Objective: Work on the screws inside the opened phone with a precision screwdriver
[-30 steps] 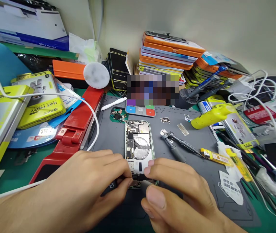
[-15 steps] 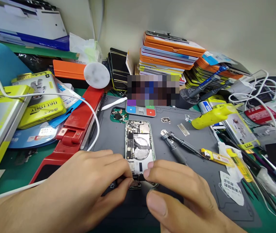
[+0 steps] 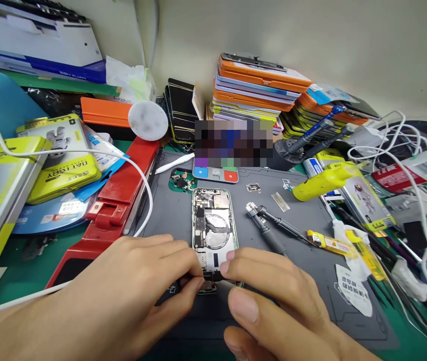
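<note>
An opened smartphone lies on the grey work mat, with its circuit board, round charging coil and inner metal parts exposed. At its lower left corner my left hand is closed, thumb and forefinger pinched on the phone's edge. My right hand is over the lower right side, its fingertips at the phone and its thumb held apart from them. I see nothing in that hand's grip. Both hands partly cover the phone's bottom end.
Two dark screwdrivers lie right of the phone, near a yellow bottle. A red clamp-like tool and yellow battery boxes are on the left. A white cable arches beside the mat. Orange cases are stacked behind.
The view has shifted slightly. My right thumb has moved a little, and another fingertip now shows below it. My left hand keeps its pinch at the phone's corner.
</note>
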{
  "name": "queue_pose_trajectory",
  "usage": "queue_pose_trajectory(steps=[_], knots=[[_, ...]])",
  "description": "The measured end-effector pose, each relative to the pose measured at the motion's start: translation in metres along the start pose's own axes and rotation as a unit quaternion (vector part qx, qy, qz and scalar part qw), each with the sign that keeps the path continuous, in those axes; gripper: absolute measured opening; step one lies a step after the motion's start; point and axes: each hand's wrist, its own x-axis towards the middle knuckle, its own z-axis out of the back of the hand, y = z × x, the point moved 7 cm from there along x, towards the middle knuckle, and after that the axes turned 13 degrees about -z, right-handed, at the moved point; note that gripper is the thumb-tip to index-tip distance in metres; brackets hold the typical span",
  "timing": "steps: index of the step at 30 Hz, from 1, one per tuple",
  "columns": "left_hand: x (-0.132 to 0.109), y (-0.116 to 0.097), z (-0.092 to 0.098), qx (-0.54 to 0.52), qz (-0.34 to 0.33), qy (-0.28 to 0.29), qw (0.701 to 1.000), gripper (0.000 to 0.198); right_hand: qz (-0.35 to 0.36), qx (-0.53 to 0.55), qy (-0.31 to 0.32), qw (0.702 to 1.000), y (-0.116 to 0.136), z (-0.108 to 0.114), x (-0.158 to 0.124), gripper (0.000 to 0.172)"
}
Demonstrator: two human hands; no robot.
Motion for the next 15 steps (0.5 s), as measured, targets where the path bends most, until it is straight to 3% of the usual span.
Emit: queue_pose_trajectory(steps=[6,9,15], knots=[[-0.0045,0.0021,-0.0011,-0.009,0.028,-0.015,0.999,0.016,0.008,-0.017,-0.008,1.0,-0.0008,-0.0062,-0.0021,0.026],[-0.0055,0.0035,-0.0008,0.006,0.046,-0.032,0.998,0.021,-0.013,-0.023,-0.014,1.0,-0.0031,-0.0068,-0.0021,0.038],[-0.0036,0.0037,-0.0019,0.036,0.046,-0.021,0.998,0.023,-0.046,0.016,-0.002,0.999,-0.0036,-0.0099,-0.0037,0.042]])
